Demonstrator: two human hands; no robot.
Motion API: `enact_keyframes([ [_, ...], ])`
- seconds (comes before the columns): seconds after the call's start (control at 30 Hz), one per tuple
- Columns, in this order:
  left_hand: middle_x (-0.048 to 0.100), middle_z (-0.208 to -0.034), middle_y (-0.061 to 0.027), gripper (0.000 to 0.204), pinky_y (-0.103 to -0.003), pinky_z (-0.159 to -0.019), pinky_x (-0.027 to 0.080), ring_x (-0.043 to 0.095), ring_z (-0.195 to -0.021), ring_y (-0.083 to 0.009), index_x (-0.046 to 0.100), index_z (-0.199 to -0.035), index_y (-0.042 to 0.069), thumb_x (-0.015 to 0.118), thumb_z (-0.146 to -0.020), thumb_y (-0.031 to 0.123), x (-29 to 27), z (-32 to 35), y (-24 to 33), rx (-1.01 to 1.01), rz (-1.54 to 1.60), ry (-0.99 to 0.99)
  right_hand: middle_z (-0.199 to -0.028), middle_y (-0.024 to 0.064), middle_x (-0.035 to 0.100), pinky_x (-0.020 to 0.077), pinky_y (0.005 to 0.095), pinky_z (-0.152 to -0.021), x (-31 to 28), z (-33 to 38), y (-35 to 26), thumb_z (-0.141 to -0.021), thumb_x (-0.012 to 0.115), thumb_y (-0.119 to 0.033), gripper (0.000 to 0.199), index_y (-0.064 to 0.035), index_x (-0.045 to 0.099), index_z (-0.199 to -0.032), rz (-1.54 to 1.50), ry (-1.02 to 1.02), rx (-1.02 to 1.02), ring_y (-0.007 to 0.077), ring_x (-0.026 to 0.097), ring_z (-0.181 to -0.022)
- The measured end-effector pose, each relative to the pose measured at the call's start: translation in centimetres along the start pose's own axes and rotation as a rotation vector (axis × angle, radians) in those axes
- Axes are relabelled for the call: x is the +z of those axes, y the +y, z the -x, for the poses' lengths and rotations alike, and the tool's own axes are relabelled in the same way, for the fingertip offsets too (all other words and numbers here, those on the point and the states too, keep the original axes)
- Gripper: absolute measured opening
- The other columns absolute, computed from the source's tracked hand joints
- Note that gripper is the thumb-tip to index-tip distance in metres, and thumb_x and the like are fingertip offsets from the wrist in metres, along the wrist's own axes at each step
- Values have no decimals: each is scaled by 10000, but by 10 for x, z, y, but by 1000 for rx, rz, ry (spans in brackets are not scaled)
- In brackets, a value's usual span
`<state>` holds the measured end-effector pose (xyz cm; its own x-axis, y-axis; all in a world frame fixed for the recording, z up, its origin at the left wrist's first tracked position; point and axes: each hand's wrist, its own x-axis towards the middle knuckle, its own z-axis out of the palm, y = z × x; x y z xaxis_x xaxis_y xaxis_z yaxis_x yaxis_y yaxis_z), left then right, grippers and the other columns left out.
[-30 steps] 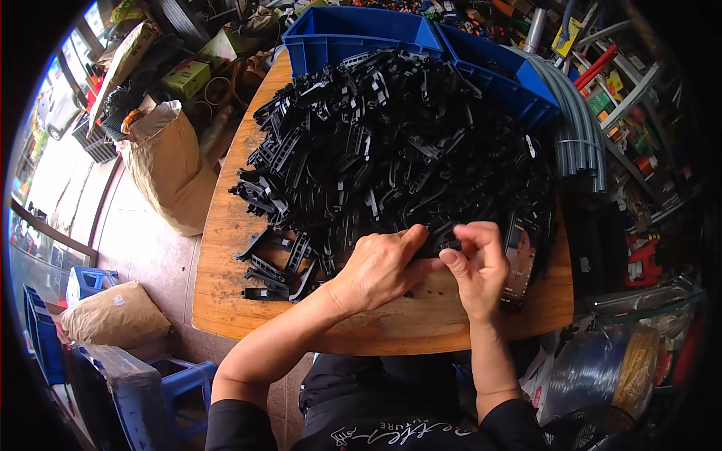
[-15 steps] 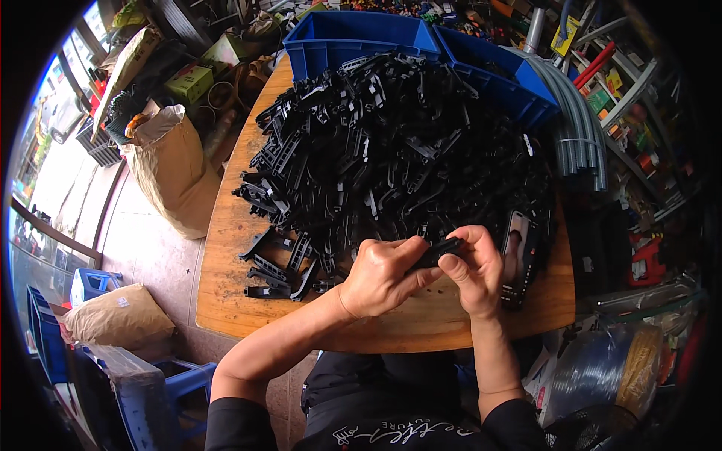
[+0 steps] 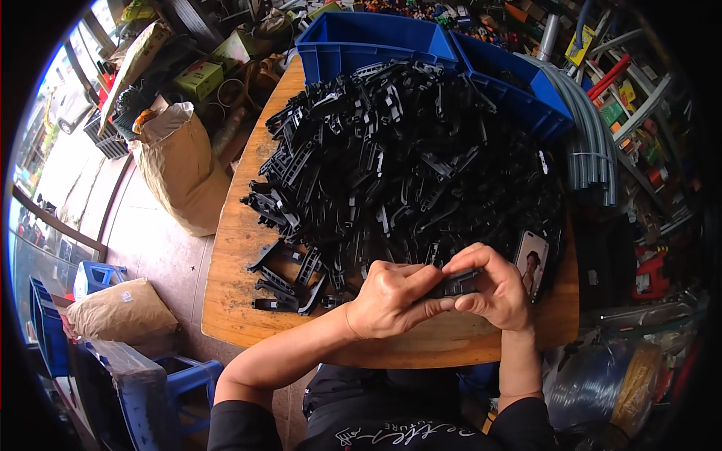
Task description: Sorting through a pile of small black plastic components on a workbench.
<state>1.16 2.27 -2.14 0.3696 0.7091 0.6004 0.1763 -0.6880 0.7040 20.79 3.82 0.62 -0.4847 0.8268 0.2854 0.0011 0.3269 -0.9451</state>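
Note:
Between my two hands, above the near part of the wooden table (image 3: pixel 248 316), is a small black plastic part (image 3: pixel 460 283). My left hand (image 3: pixel 395 297) pinches its left end with thumb and fingers. My right hand (image 3: pixel 496 289) has its fingers curled over the other end, the thumb underneath. The fingers hide part of its shape. Just beyond my hands a large heap of black plastic parts (image 3: pixel 376 165), long and slotted, covers most of the tabletop. Several loose black parts (image 3: pixel 289 282) lie at the heap's near left edge.
A smartphone (image 3: pixel 532 259) leans by the heap, right of my right hand. Two blue bins (image 3: pixel 376 49) stand along the far edge. Coiled grey hose (image 3: pixel 590 161) hangs at the right. A paper sack (image 3: pixel 180 173) and a blue stool (image 3: pixel 184 383) are on the left floor.
Both hands have shifted slightly right, still on the black part, which now shows more of its side. My right fingers have curled further over it. The whole view has shifted a little.

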Motion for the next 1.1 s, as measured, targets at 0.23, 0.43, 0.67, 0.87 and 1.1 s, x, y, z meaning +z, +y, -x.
enact_keyframes([
  [0.23, 556, -700, -122, 300, -361, -516, 448, 574, -602, -287, 586, -921, -16, 703, -799, 233, 1, -8, -8, -43, 24, -59, -859, 73, 595, 474, 256, -642, -4, 8, 8, -738, 788, -258, 371, -19, 585, -935, 267, 52, -131, 142, 581, -769],
  [0.43, 531, -662, -105, 294, -363, -505, 445, 556, -572, -280, 579, -904, -11, 711, -787, 225, 1, -6, -6, 36, -109, -71, -862, 74, 598, 481, 256, -633, 1, 7, 8, -735, 785, -285, 391, -19, 584, -939, 249, 86, -134, 153, 589, -734],
  [0.67, 542, -682, -113, 300, -358, -498, 449, 573, -575, -274, 569, -917, -9, 696, -806, 238, 4, -5, -5, -12, -88, -116, -823, 64, 606, 468, 239, -596, -4, 7, 4, -733, 790, -254, 347, -19, 595, -899, 295, 89, -167, 131, 579, -703],
  [0.87, 547, -946, -155, 479, -394, -666, 488, 583, -829, -317, 452, -1226, -5, 632, -845, 224, -7, -11, -18, -141, -240, 7, -806, 24, 589, 456, 215, -640, -28, -24, -8, -760, 775, -196, 318, -8, 590, -937, 584, 264, -179, 80, 542, -721],
  [1.1, 525, -814, -69, 282, -333, -686, 432, 535, -741, -229, 563, -1042, 68, 618, -766, 73, 17, -39, -39, 16, -761, -36, -1121, 119, 614, 454, 263, -861, -180, -177, -74, -828, 703, -225, 498, 7, 526, -1231, 995, 571, -268, 142, 581, -970],
])
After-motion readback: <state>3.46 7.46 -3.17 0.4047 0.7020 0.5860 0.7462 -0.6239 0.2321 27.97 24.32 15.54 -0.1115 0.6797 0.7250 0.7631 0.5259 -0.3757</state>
